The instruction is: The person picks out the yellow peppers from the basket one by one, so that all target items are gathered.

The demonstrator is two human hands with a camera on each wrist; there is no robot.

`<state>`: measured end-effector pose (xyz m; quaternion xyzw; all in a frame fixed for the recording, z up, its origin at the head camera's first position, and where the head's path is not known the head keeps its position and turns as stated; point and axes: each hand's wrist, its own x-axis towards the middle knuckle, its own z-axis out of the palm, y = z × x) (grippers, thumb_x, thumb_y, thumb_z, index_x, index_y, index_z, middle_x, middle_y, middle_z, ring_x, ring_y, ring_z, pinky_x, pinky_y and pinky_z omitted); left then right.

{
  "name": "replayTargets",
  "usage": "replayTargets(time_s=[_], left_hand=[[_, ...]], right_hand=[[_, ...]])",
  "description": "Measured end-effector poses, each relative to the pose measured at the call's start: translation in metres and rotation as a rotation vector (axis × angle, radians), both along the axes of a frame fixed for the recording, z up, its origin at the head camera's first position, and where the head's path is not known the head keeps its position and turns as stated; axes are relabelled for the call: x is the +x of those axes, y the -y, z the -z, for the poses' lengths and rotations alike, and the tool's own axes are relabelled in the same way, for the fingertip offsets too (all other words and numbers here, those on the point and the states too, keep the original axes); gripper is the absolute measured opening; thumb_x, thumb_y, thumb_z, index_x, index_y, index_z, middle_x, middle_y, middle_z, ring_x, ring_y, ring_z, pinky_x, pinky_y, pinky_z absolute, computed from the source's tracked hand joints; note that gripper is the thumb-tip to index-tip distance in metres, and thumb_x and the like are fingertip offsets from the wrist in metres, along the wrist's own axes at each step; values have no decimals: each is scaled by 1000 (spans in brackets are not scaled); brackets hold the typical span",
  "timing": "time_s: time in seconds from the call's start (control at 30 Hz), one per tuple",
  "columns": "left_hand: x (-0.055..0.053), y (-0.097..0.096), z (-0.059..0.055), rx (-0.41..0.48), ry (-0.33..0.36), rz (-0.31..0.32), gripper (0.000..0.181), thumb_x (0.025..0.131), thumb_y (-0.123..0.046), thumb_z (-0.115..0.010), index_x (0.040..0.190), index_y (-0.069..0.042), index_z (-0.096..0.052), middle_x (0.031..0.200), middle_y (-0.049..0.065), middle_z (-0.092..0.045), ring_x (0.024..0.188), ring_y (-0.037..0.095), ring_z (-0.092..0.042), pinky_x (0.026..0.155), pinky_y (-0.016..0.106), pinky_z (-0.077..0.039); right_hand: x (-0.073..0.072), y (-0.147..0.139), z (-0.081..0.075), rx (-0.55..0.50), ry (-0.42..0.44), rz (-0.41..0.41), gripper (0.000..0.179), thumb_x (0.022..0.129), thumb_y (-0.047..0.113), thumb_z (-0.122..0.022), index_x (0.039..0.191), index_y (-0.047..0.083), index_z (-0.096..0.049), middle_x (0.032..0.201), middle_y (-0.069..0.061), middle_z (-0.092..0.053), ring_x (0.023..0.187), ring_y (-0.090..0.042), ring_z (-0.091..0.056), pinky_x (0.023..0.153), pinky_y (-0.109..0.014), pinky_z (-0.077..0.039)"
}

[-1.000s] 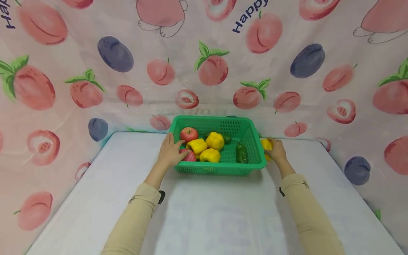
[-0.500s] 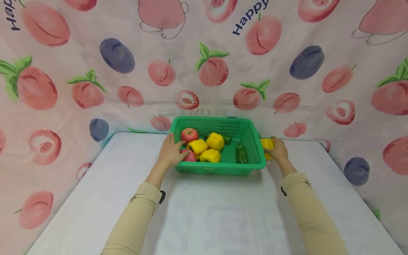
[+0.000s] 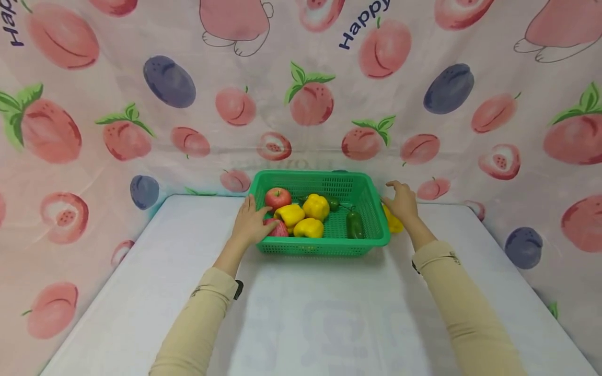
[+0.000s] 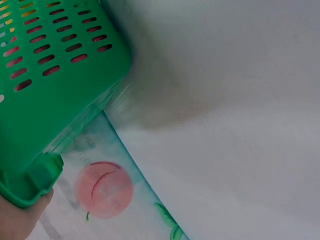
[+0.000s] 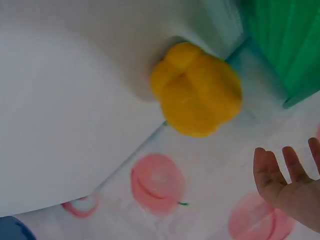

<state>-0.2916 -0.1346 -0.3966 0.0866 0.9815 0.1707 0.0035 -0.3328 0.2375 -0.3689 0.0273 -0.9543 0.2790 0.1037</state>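
A green plastic basket (image 3: 324, 247) stands at the back of the white table. My left hand (image 3: 248, 224) grips its left rim, thumb over the inside; the left wrist view shows part of that hand (image 4: 25, 217) at the basket's edge. Just outside the right wall rests a yellow bell pepper (image 3: 392, 220), seen whole in the right wrist view as a lobed pepper (image 5: 197, 92). My right hand (image 3: 404, 203) is above and beside it, partly covering it in the head view. Its spread fingers hold nothing, and the right wrist view shows the hand (image 5: 287, 185) apart from the pepper.
Inside the basket are a red apple (image 3: 278, 199), yellow bell peppers (image 3: 309, 228), dark green peppers (image 3: 355, 224) and a pinkish-red striped item (image 3: 279, 228) partly under my left thumb. A fruit-printed cloth (image 3: 301, 141) hangs behind the white table (image 3: 320, 313).
My right hand has let go of the yellow bell pepper beside the basket and lifted away from it, fingers spreading. The left hand and basket stay in place.
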Motion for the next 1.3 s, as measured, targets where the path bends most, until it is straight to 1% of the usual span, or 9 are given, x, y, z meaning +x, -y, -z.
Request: replayTargets(time_s=[0.07, 0.2, 0.33, 0.47, 0.57, 0.7, 0.87, 1.03, 1.3], left_hand=[[0, 0, 0, 4, -4, 1, 60, 94, -48, -47, 139, -9, -46, 152, 34, -2, 144, 43, 1, 119, 52, -7], [1, -1, -5, 15, -10, 1, 59, 94, -47, -48, 139, -8, -47, 152, 34, -3, 144, 43, 0, 119, 52, -8], [3, -1, -7, 14, -1, 1, 58, 94, -46, -48, 139, -8, -46, 152, 34, -2, 144, 44, 0, 119, 52, -8], [4, 1, -6, 14, 7, -5, 58, 94, -46, -48, 139, -9, -46, 152, 34, -2, 145, 43, 0, 119, 51, -7], [3, 2, -4, 21, 8, -8, 59, 94, -47, -49, 139, -9, -46, 153, 33, -2, 145, 43, 0, 119, 51, -7], [2, 3, -2, 22, 11, -5, 60, 94, -47, -48, 140, -9, -45, 153, 33, -1, 145, 43, 1, 119, 52, -6], [2, 3, -2, 25, 12, -12, 60, 94, -47, -49, 140, -9, -45, 153, 33, -1, 145, 42, 1, 119, 51, -6], [1, 2, -1, 30, 14, -6, 59, 94, -47, -49, 139, -10, -45, 153, 32, -1, 145, 42, 1, 119, 51, -6], [1, 1, -1, 21, 3, -3, 59, 94, -47, -49, 139, -9, -46, 153, 33, -2, 145, 43, 1, 119, 50, -7]], right_hand=[[1, 8, -5, -12, -5, -52, 43, 91, 8, -56, 130, -8, -46, 127, -37, -46, 114, -51, -46, 96, -59, -40], [4, 24, -14, -25, 15, -154, 43, 92, 8, -57, 130, -8, -47, 130, -34, -46, 120, -47, -45, 100, -58, -39], [7, 38, -18, -3, 77, -252, 45, 92, 11, -59, 131, -5, -47, 133, -31, -46, 123, -44, -44, 101, -56, -39], [9, 51, -18, 21, 145, -364, 47, 91, 13, -61, 133, -2, -46, 133, -28, -47, 119, -43, -47, 97, -54, -42], [13, 60, -18, -19, 176, -452, 51, 89, 11, -63, 135, 0, -45, 135, -27, -46, 115, -43, -49, 96, -53, -44], [18, 70, -16, -87, 170, -550, 53, 89, 9, -64, 137, 2, -42, 138, -25, -43, 120, -41, -46, 100, -53, -41], [24, 84, -6, -106, 157, -648, 52, 89, 12, -64, 136, 1, -44, 141, -21, -43, 128, -37, -40, 105, -51, -37], [29, 98, 5, -125, 150, -698, 47, 88, 7, -65, 131, -1, -48, 137, -22, -46, 128, -39, -40, 104, -52, -37], [30, 117, 18, -57, 207, -674, 48, 90, 19, -64, 132, 1, -50, 140, -18, -46, 133, -36, -37, 110, -52, -33]])
